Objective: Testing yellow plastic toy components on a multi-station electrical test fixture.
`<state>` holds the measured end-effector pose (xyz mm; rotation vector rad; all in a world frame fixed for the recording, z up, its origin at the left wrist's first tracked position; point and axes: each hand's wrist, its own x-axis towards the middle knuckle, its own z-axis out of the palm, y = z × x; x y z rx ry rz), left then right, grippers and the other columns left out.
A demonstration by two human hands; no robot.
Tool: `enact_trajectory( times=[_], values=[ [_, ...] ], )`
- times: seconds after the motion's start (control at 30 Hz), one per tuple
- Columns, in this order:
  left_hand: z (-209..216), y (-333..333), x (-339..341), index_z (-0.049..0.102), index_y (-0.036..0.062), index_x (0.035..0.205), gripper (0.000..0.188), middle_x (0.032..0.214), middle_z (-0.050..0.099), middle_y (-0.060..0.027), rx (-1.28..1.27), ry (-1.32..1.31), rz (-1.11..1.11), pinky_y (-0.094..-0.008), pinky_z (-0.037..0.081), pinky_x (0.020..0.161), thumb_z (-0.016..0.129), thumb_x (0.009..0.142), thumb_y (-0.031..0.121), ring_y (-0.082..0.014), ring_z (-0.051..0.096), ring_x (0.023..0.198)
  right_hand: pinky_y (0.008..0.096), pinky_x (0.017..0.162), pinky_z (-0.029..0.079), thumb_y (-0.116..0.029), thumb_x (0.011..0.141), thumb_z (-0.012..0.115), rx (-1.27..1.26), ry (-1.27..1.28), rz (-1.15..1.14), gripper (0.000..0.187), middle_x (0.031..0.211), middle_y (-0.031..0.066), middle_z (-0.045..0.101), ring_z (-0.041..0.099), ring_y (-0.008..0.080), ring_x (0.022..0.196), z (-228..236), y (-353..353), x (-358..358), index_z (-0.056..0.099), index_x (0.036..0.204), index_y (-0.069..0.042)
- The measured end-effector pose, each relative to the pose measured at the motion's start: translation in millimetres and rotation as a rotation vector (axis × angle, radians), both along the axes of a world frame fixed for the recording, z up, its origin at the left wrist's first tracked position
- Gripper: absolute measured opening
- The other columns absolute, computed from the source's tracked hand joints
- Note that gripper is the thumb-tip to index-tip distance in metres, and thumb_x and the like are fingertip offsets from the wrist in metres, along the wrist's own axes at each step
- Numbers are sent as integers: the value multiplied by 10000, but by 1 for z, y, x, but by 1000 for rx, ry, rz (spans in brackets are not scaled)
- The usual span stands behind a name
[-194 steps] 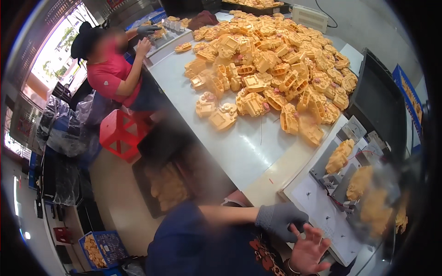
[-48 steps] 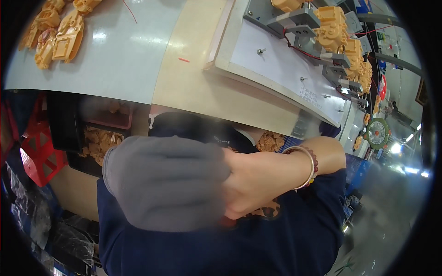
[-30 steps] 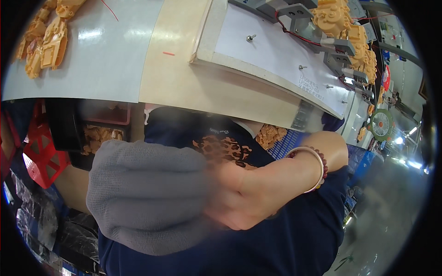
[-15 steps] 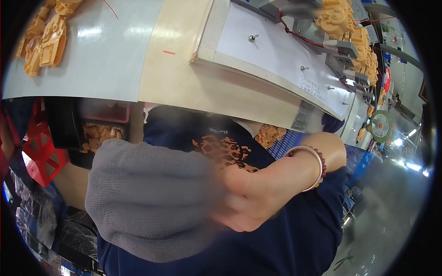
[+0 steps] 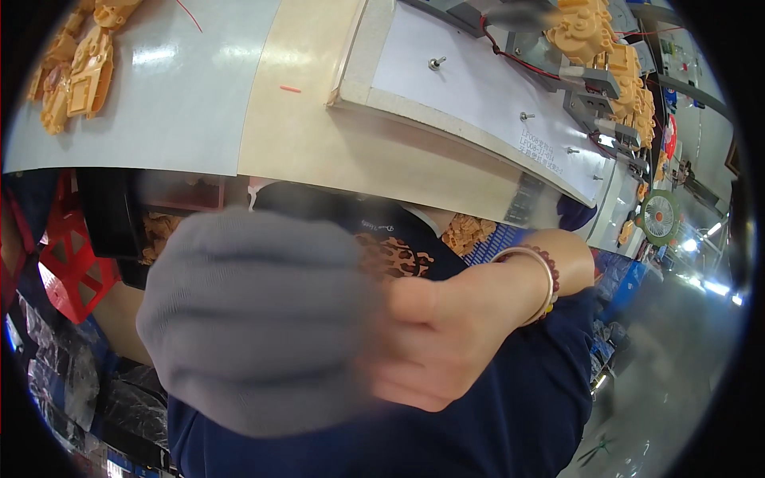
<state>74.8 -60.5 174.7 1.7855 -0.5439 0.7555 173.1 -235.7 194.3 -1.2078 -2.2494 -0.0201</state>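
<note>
My left hand (image 5: 255, 319), in a grey knit glove, is closed with its fingers curled, large and close to the view. Against it on the right is my bare right hand (image 5: 446, 327), its fingers also bent closed. A bangle (image 5: 548, 275) and a beaded bracelet (image 5: 550, 259) circle that wrist. The two hands meet in front of my dark blue top (image 5: 526, 398). Motion blurs the place where they touch, and whatever lies between the fingers is hidden.
Beyond the hands is a workbench (image 5: 295, 143) with a white switch panel (image 5: 470, 88). Orange plastic housings (image 5: 92, 68) lie at far left; others (image 5: 582, 32) sit on grey fixtures. Below the bench are a black bin (image 5: 107, 215), a red stool (image 5: 76, 271) and a blue basket (image 5: 498, 243).
My gloved left hand has shifted slightly up and to the left. The right hand has turned a little against it, and both stay closed together.
</note>
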Motion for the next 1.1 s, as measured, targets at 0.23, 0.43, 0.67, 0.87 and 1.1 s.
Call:
enact_trajectory(
  times=[0.23, 0.43, 0.67, 0.87, 1.1],
  values=[
    [-18, 8, 4, 586, 172, 794, 206, 759, 573, 14, -12, 15, -132, -481, 474, 803, 771, 709, 202, -202, 577, 750, 304, 499, 271, -251, 751, 632, -97, 115, -348, 217, 660, 41, 514, 440, 162, 554, -2, -3, 7, 533, 676, -73],
    [-56, -14, -25, 534, 230, 720, 170, 606, 432, 92, 101, -222, 289, -535, 361, 960, 686, 795, 239, -144, 389, 653, 300, 566, 319, -364, 722, 665, -139, 405, -503, 334, 691, 13, 427, 436, 164, 603, -9, -2, 1, 578, 846, -65],
    [-79, -42, -45, 611, 290, 741, 89, 679, 519, 193, -37, -324, 656, -348, 323, 906, 609, 807, 231, -23, 424, 734, 301, 609, 317, -336, 809, 647, -125, 674, -502, 252, 680, -1, 416, 441, 159, 632, -9, -6, -11, 567, 813, -97],
    [-83, -56, -56, 650, 325, 795, 84, 835, 604, 258, -175, -348, 595, -322, 274, 950, 600, 804, 258, 13, 439, 870, 308, 600, 319, -303, 811, 651, -92, 783, -479, 243, 667, 0, 409, 443, 152, 634, -10, -7, -16, 524, 741, -108],
    [-56, -44, -7, 632, 237, 775, 86, 852, 608, 149, -316, -276, 368, -349, 387, 814, 585, 841, 267, -77, 509, 786, 304, 574, 335, -244, 759, 644, 21, 800, -458, 212, 637, -9, 406, 448, 162, 616, -9, -9, -18, 503, 683, -106]
  ],
)
